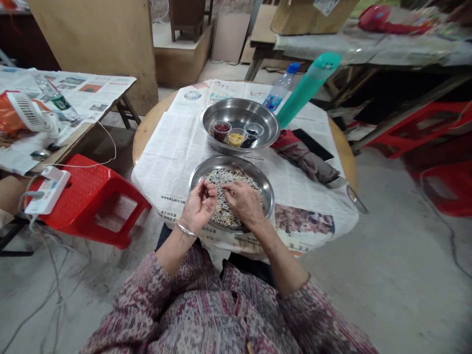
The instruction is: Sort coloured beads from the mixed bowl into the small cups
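A shallow steel basin (269,196) right in front of me holds a spread of mixed grains and beans (224,206), mostly white with dark and yellow bits. Over its left side my left hand (201,204) is turned palm up, its fingers curled in; something dark seems to lie in them, too small to name. My right hand (245,202) reaches over the right side, thumb and fingertips pinched together just above the grains. Behind stands a second steel basin (210,115) with small clear cups: one of red beans (221,129), one of yellow kernels (236,139), one of black grains (253,132).
Newspaper (162,147) covers the round table. A plastic bottle (282,88), a tall green container (309,88), a dark phone-like slab (313,144) and a crumpled cloth (306,160) lie or stand at right. Left is a red stool (96,196) with a power strip (47,191).
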Motion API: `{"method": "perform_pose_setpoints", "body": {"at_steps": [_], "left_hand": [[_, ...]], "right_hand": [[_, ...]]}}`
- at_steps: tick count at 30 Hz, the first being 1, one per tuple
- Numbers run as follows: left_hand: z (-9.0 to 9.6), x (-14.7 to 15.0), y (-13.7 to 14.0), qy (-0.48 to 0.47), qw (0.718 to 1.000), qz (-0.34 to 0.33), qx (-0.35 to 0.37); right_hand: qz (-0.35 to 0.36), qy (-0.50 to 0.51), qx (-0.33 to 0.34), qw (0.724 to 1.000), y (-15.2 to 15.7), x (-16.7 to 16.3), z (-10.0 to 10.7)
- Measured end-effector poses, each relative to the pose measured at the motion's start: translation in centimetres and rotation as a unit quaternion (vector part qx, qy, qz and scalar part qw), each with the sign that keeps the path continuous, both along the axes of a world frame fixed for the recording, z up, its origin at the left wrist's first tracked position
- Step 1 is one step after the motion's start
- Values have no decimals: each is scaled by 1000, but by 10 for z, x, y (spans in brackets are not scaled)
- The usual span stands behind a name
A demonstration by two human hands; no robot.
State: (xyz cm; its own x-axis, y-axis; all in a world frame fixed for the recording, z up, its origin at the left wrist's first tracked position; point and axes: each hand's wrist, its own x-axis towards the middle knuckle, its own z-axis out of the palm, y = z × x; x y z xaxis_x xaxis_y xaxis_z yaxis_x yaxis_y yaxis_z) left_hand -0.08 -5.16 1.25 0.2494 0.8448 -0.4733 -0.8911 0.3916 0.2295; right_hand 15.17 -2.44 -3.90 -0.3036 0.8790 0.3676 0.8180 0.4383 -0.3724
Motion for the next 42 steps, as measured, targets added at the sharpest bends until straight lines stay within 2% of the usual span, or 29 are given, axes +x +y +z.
{"method": "perform_pose_setpoints", "body": {"at_steps": [5,8,11,17,22,27,33,39,42], "left_hand": [[-3,2,3,-67,997,23,-32],[-5,4,4,-95,995,14,-33],[-8,7,4,-77,997,16,-22],[-16,16,7,22,999,36,6],[-21,20,9,51,997,49,9],[-23,22,11,67,996,57,-6],[-25,24,11,76,997,32,9],[-26,25,12,60,998,19,11],[-25,23,12,54,998,7,18]], "right_hand": [[18,-120,-23,992,0,-7,7],[11,-150,-37,988,0,-8,10],[4,-148,-43,988,1,-7,9],[-4,-75,-29,997,1,1,2],[-54,36,-13,998,-1,7,-2],[-86,145,-39,985,0,9,1],[-112,283,-60,951,-3,10,17],[-14,289,-73,955,-11,0,33],[-59,301,-65,950,-12,0,34]]}}
